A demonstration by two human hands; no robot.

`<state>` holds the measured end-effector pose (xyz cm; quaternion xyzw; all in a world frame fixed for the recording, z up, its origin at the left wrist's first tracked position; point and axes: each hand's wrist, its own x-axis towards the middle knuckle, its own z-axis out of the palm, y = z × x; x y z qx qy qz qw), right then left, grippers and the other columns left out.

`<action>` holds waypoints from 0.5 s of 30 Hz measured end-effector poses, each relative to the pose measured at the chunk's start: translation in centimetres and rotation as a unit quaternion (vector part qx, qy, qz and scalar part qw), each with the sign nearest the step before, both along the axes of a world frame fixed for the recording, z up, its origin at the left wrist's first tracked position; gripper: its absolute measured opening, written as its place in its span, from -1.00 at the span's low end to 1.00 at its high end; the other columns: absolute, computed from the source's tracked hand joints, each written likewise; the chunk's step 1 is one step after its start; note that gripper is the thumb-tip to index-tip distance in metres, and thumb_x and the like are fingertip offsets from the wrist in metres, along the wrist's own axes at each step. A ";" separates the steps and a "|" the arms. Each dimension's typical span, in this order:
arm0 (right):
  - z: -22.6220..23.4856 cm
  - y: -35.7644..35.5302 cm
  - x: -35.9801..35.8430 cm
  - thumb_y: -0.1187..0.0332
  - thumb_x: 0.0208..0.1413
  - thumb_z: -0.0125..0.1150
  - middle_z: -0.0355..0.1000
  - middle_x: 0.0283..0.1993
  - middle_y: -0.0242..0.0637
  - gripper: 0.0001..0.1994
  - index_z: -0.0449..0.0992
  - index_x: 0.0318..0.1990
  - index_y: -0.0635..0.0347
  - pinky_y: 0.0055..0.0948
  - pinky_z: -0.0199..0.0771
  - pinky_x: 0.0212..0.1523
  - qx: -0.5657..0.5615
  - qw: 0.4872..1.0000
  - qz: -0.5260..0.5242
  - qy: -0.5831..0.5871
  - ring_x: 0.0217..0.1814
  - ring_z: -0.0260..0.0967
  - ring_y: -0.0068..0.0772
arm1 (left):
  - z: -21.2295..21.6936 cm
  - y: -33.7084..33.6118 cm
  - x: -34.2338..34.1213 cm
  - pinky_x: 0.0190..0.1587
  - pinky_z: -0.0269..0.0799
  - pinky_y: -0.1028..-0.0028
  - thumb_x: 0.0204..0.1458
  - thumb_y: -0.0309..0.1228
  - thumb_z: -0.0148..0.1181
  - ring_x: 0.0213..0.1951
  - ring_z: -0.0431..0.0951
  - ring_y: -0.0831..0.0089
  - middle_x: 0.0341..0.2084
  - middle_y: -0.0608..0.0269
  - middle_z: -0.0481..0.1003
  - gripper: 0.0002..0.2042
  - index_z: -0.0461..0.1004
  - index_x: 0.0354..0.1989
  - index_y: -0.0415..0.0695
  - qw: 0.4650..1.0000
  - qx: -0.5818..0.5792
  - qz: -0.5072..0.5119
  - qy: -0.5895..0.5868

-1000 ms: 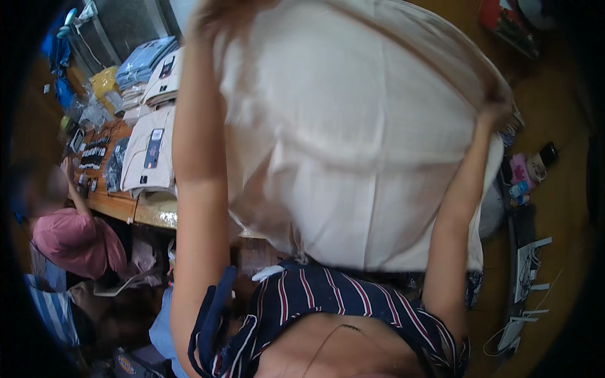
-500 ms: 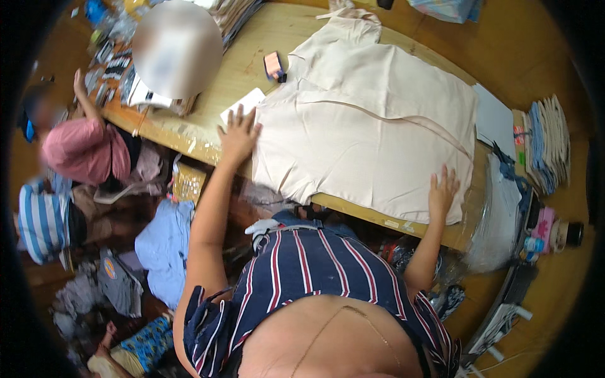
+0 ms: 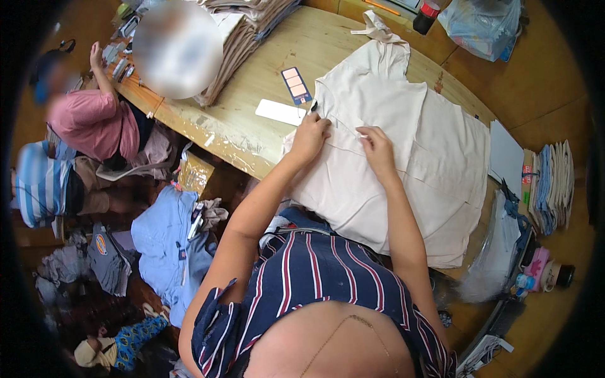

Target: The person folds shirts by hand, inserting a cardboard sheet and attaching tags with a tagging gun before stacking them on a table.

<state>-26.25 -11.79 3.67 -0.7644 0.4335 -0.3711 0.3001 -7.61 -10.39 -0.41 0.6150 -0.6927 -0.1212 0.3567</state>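
Note:
A cream garment (image 3: pixel 435 170), which looks like a shirt, lies spread over the wooden table in front of me. My left hand (image 3: pixel 310 140) is closed at its left edge, fingers curled on the cloth beside a small black piece. To its right, my right hand (image 3: pixel 378 151) rests low over the cloth, thumb and fingers bent together at a fold; the exact bit pinched is hard to make out. Just beyond my left hand lie a dark blue hang tag (image 3: pixel 295 85) with pale pink panels and a white card strip (image 3: pixel 281 112).
Folded garments (image 3: pixel 246 44) are piled at the far left of the table (image 3: pixel 233 120). A white board (image 3: pixel 506 154) and upright folded clothes (image 3: pixel 547 186) stand at the right. A plastic bag (image 3: pixel 482 28) and a bottle (image 3: pixel 426 17) sit beyond. Other people are at left.
Both hands have moved in from the garment's left and right sides to its upper left part, and their spread fingers have closed. The garment's front now shows a raised, folded-over layer.

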 end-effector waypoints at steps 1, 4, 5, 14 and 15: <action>-0.3 -0.4 1.0 0.58 -0.15 0.04 0.30 -0.33 -0.23 -0.84 0.45 -0.34 0.27 -0.47 0.30 -0.27 -0.024 0.999 0.003 0.042 -0.27 0.26 -0.30 | 0.5 -0.4 0.0 -0.36 0.30 0.33 -0.28 -0.57 0.08 -0.43 0.36 0.16 -0.55 0.06 0.34 -0.88 0.42 -0.48 -0.26 0.999 0.036 -0.011 0.001; -1.2 -0.8 2.2 0.54 -0.18 0.09 0.26 -0.34 -0.27 -0.84 0.45 -0.35 0.25 -0.42 0.27 -0.21 -0.029 0.992 -0.003 0.125 -0.22 0.20 -0.31 | 1.6 -0.4 0.6 -0.34 0.29 0.31 -0.30 -0.60 0.05 -0.41 0.35 0.12 -0.52 0.02 0.34 -0.86 0.41 -0.47 -0.28 0.999 0.014 -0.036 -0.034; -1.4 -0.8 2.4 0.52 -0.19 0.11 0.25 -0.34 -0.29 -0.84 0.45 -0.35 0.24 -0.40 0.25 -0.19 -0.020 0.989 -0.007 0.146 -0.21 0.18 -0.31 | 2.3 -0.4 0.7 -0.33 0.28 0.31 -0.30 -0.60 0.05 -0.40 0.35 0.12 -0.53 0.02 0.33 -0.87 0.41 -0.48 -0.28 0.999 0.019 -0.042 0.002; 2.9 -0.7 3.1 0.51 -0.27 0.16 0.31 -0.43 -0.30 -0.90 0.43 -0.49 0.22 -0.38 0.23 -0.25 -0.120 0.960 -0.053 0.246 -0.29 0.24 -0.28 | 1.9 -0.8 -0.7 -0.17 0.20 0.30 -0.29 -0.51 0.12 -0.14 0.27 0.23 -0.25 0.12 0.35 -0.88 0.48 -0.50 -0.23 0.995 -0.089 -0.049 -0.003; 3.7 -0.6 3.3 0.51 -0.27 0.16 0.32 -0.42 -0.30 -0.90 0.43 -0.50 0.22 -0.37 0.23 -0.25 -0.115 0.963 -0.045 0.241 -0.29 0.25 -0.27 | 2.2 -0.7 -1.2 -0.07 0.09 0.28 -0.28 -0.48 0.14 -0.03 0.19 0.27 -0.13 0.23 0.31 -0.86 0.49 -0.48 -0.19 0.997 -0.062 -0.048 0.011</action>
